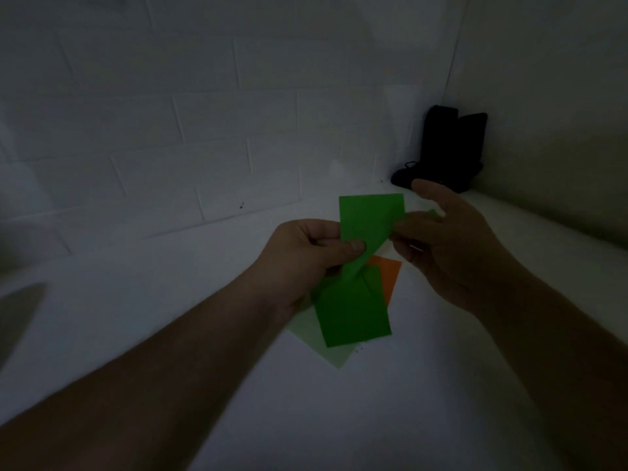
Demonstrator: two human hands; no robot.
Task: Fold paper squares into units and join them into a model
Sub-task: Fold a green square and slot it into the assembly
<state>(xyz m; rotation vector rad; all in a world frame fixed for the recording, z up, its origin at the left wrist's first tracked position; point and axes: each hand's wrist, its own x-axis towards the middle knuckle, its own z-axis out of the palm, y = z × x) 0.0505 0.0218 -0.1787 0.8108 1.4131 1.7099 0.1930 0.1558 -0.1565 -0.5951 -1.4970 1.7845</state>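
Two bare hands work a green paper piece [370, 219] above a white bench [136, 317] in a dim, tiled corner. Left hand [306, 253] pinches the paper's lower left edge between thumb and fingers [353, 246]; right hand [445, 243] grips its right edge with the lower fingers, the index finger raised loose above. Below the hands, another green sheet [353, 311] hangs or lies over a pale green square [323, 345] and an orange square [387, 277] on the bench; which, the dark picture does not settle. Black objects [445, 147], too dark to identify, stand in the far corner, well apart, against the brick-pattern wall [170, 113].
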